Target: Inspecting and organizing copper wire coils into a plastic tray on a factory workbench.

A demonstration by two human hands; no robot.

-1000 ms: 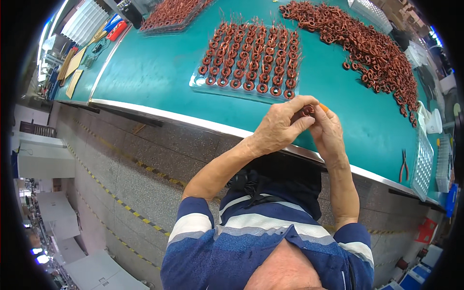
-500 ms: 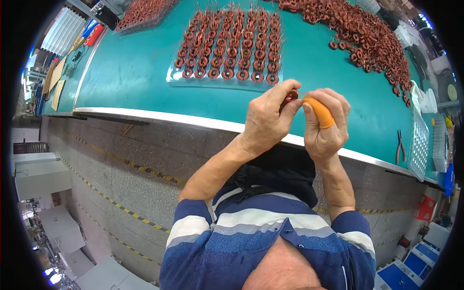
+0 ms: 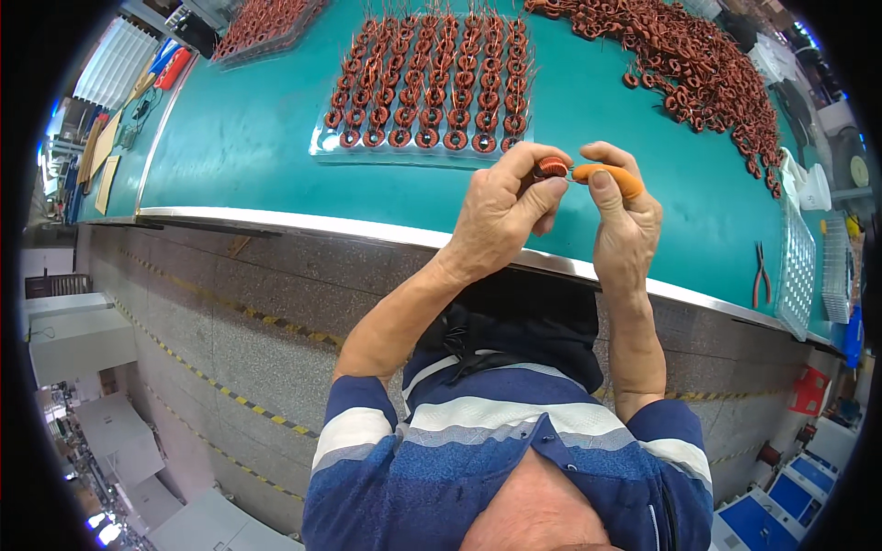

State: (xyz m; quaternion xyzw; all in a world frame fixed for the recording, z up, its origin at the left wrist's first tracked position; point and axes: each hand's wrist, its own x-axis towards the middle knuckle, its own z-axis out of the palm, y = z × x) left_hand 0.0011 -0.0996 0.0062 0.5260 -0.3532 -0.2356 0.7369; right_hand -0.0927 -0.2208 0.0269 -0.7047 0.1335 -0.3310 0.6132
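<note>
Reading clock directions from between the two hands, at the near edge of the green table (image 3: pixel 230 156); pinching a copper coil (image 3: pixel 551 167) in a narrow grip, between thumb and fingers of the left hand (image 3: pixel 501 207), at 9 o'clock, above the tabletop; holding an orange handle (image 3: pixel 627 180) between thumb and fingers of the right hand (image 3: pixel 629 216), at 3 o'clock, with forefinger raised above; aiming the handle's thin end toward 9 o'clock, just beside the coil; unable to tell whether touching coil or wire, too small to resolve. Noted at 10 o'clock, near the left hand: a clear tray (image 3: pixel 322 144) filled with upright rows of similar coils, wire ends pointing up; farther out on the same line, a second tray (image 3: pixel 266 53) heaped with more coils; toward 2 o'clock, a loose pile (image 3: pixel 698 73) of coils spread over the table; at 3 o'clock, well apart from the right hand, a white cup (image 3: pixel 815 190); at 4 o'clock, pliers (image 3: pixel 759 285) lying with handles toward the near edge, just beside a clear sheet with holes (image 3: pixel 796 294); at 8 o'clock, below table level, yellow-and-black tape (image 3: pixel 248 399) on the floor (image 3: pixel 220 349).
</note>
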